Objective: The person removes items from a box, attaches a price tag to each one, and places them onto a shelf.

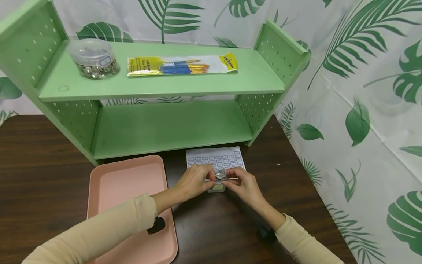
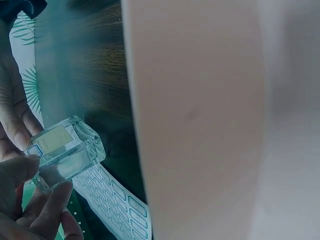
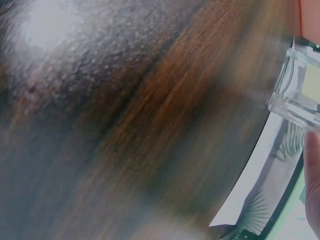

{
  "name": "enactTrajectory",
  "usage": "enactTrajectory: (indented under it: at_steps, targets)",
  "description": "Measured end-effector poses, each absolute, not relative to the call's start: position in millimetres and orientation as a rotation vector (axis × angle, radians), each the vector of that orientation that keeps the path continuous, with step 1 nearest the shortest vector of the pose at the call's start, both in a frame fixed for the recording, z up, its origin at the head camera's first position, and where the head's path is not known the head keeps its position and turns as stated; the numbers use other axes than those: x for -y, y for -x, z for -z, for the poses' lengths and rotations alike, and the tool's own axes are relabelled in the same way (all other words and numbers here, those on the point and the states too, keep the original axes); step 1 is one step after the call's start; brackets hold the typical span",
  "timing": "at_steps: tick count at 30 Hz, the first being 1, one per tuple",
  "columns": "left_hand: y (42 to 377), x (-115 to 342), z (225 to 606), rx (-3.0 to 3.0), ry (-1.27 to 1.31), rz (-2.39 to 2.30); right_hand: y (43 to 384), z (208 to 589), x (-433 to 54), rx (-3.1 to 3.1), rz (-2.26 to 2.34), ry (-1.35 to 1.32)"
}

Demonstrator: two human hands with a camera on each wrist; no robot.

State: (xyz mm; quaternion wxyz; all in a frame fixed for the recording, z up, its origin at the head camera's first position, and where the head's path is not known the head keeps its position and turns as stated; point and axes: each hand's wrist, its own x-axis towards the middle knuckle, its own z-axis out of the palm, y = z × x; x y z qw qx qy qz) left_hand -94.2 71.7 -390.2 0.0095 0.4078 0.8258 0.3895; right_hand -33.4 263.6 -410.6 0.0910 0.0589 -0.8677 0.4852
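A small clear glass bottle [image 1: 217, 188] with a pale yellow label is held between both hands above the table. My left hand [image 1: 196, 180] grips it from the left, with thumb and fingers on its sides. From the right, my right hand [image 1: 245, 185] pinches it near the clear cap end. In the left wrist view, a small blue-edged sticker [image 2: 34, 151] sits on the glass bottle [image 2: 70, 155], beside the yellow label and close to the fingertips. Only the bottle's base end and one finger [image 3: 313, 175] show clearly in the right wrist view.
Behind the hands lies a sheet of blue-outlined stickers [image 1: 215, 156]. A pink tray [image 1: 132, 172] is under the left forearm. The green shelf [image 1: 171, 126] holds a clear jar of metal pieces [image 1: 95, 60] and a packet of paintbrushes [image 1: 182, 66].
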Motion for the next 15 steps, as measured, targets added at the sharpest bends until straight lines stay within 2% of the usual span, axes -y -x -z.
enactTrajectory:
  at_steps: [9, 15]
  targets:
    - [93.4, -70.5, 392.3, -2.552, -1.234, -1.255, 33.3, 406.8, -273.1, 2.559, -1.505, -0.195]
    - [93.1, -69.9, 392.5, -2.542, -1.237, -1.277, 39.3, 383.4, -291.2, 2.47, -1.42, -0.149]
